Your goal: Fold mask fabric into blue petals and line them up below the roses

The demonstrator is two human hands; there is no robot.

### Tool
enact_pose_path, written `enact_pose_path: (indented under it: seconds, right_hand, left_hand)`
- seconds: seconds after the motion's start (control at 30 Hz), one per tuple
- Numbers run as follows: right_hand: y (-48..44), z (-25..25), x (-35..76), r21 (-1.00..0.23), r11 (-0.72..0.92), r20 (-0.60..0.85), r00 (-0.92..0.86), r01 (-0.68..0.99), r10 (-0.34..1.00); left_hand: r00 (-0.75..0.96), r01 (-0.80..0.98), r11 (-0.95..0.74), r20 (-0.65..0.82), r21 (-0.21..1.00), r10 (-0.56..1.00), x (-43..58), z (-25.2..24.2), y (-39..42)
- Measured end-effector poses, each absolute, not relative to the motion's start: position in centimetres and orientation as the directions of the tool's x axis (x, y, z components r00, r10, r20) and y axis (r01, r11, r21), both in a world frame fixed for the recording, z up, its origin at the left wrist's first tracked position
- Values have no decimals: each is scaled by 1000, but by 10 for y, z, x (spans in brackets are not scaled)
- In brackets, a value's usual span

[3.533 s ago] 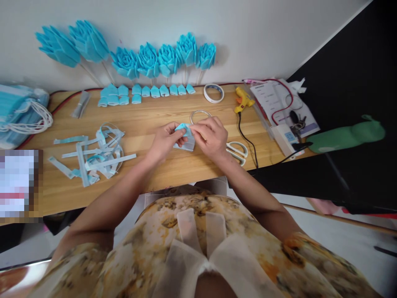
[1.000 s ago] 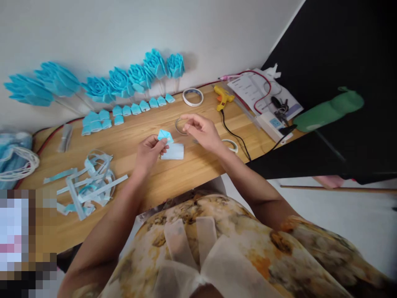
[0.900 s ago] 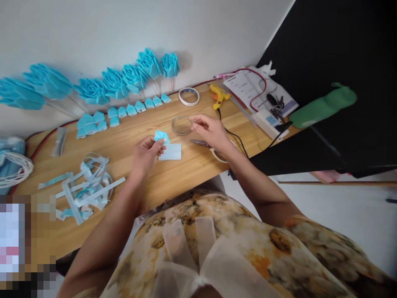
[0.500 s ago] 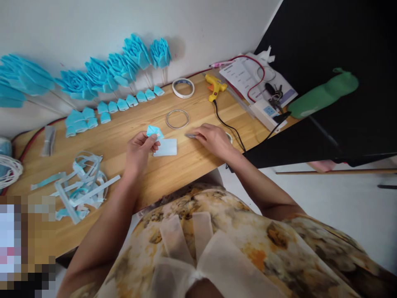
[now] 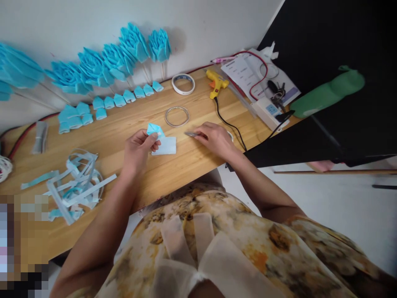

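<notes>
Since the earlier frame, the right hand (image 5: pixel 214 138) has moved from the thin ring (image 5: pixel 177 125) to the scissors (image 5: pixel 191 134), now gripped above the worktop (image 5: pixel 155 182), between ring and front edge. The left hand (image 5: pixel 138 147) is closed in a pinch. Beside its fingers lies a pale blue sheet (image 5: pixel 167 146). Thumb and fingers hold a folded blue piece (image 5: pixel 153 129), back from the front edge.

Below the glue gun (image 5: pixel 216 84), the right hand (image 5: pixel 214 137) mostly hides the scissors (image 5: pixel 190 134); right of the glue gun, printed paper (image 5: pixel 238 72) is illegible.
</notes>
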State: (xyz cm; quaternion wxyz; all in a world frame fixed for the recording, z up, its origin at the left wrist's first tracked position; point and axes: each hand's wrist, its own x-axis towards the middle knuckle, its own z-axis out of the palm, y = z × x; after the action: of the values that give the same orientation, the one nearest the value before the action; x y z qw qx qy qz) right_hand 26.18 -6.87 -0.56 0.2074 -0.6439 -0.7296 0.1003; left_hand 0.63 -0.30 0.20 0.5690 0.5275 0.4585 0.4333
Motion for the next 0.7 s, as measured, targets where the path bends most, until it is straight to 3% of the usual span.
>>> enact_pose_path:
  seconds: [0.3, 0.5, 0.6, 0.7]
  right_hand:
    - [-66, -17, 254, -410, 125, 248, -22, 903, 969]
    - [-63, -21, 259, -610, 68, 247, 108, 790, 963]
    - [-68, -11, 250, -711, 142, 332, 151, 689, 931]
    - [-73, 6, 233, -670, 272, 463, 103, 691, 880]
  left_hand:
    - [219, 24, 66, -69, 998, 973, 9, 6, -7]
    - [239, 40, 88, -95, 995, 966, 12, 10, -10]
    - [280, 43, 100, -109, 994, 954, 13, 12, -12]
    - [319, 36, 100, -107, 994, 942, 13, 15, -15]
